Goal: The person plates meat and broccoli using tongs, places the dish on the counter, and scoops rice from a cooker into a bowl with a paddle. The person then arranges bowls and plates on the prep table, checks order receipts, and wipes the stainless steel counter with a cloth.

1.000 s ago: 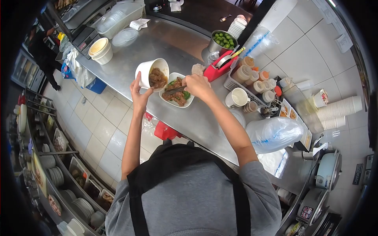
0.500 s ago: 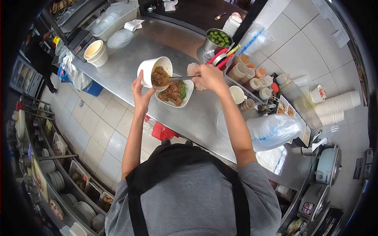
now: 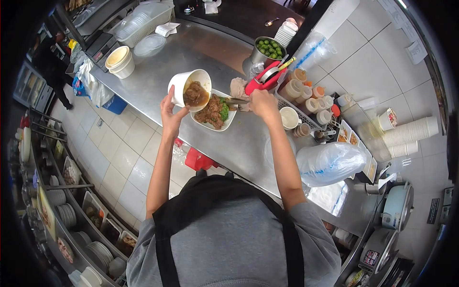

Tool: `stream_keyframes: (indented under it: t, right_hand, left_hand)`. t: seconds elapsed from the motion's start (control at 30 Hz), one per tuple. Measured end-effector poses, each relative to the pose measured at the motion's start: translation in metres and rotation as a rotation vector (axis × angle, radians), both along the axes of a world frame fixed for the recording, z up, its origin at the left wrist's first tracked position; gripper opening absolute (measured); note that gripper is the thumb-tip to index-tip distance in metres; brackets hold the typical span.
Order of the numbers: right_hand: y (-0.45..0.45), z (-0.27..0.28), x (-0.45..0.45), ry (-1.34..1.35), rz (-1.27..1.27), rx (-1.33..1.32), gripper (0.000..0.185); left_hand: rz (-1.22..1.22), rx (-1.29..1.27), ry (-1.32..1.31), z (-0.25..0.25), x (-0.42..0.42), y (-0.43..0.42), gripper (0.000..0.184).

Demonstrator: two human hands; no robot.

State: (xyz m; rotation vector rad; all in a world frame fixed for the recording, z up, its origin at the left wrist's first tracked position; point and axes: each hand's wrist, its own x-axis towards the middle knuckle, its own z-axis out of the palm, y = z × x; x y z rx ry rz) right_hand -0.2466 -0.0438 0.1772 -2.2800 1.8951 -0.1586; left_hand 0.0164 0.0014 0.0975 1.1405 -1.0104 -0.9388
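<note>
The left grip [image 3: 170, 117] is closed around the outer wall of a deep, round white tub [image 3: 177, 91], thumb at the front and fingers at the side, tipping its mouth towards the right grip [image 3: 264, 103]. Brown pieces of meat in sauce [image 3: 195, 95] lie inside; the tilt probably gives access to them while the low wall holds the sauce back. Just to the right of the left grip, a squarish white dish with rounded corners [image 3: 230, 121] sits on the brushed-steel tabletop [image 3: 215, 52], holding brown meat [image 3: 210, 118] beside bright green vegetables [image 3: 224, 111]. The tub overlaps its far left edge; whether they touch cannot be told. The right grip is closed on a slim metal utensil [image 3: 235, 101] pointing left over the dish, seemingly held low and sideways to keep the fingers clear of food; its exact kind is unclear. Just beyond the right grip lie a crumpled pale cloth [image 3: 237, 87] and a red tape dispenser [image 3: 256, 85], which seem to limit room on that side. To its right stand a white mug [image 3: 288, 117] and a grey lattice basket [image 3: 299, 111] of squeeze bottles [image 3: 292, 91]; farther beyond is a metal pot of green limes [image 3: 270, 48].
</note>
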Motion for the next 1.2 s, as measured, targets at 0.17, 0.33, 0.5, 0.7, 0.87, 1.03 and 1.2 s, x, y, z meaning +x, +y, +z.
stream_keyframes:
  t: [0.17, 0.33, 0.5, 0.7, 0.87, 1.03, 1.2]
  right_hand:
    - [0.018, 0.051, 0.027, -0.130, 0.139, -0.017, 0.023]
    - [0.007, 0.016, 0.054, -0.128, 0.199, -0.084, 0.020]
    - [0.013, 0.028, 0.022, -0.186, 0.154, -0.130, 0.013]
    - [0.018, 0.006, 0.010, 0.011, 0.094, -0.002, 0.022]
    - [0.022, 0.014, 0.006, 0.041, 0.098, -0.023, 0.024]
    - [0.022, 0.005, 0.008, 0.065, 0.229, -0.108, 0.012]
    - [0.018, 0.009, 0.006, 0.140, 0.221, -0.069, 0.013]
  left_hand:
    - [-0.046, -0.055, -0.127, -0.002, 0.001, -0.001, 0.076]
    - [-0.059, -0.077, -0.216, 0.004, -0.007, 0.001, 0.079]
    - [-0.008, -0.077, -0.275, 0.002, -0.008, -0.002, 0.079]
    - [0.022, -0.032, -0.244, -0.003, -0.005, -0.005, 0.078]
    - [-0.025, -0.021, -0.087, 0.003, -0.006, -0.008, 0.078]
    - [-0.030, -0.013, -0.089, 0.005, -0.006, -0.007, 0.078]
    - [-0.046, -0.007, -0.057, 0.006, -0.004, -0.004, 0.079]
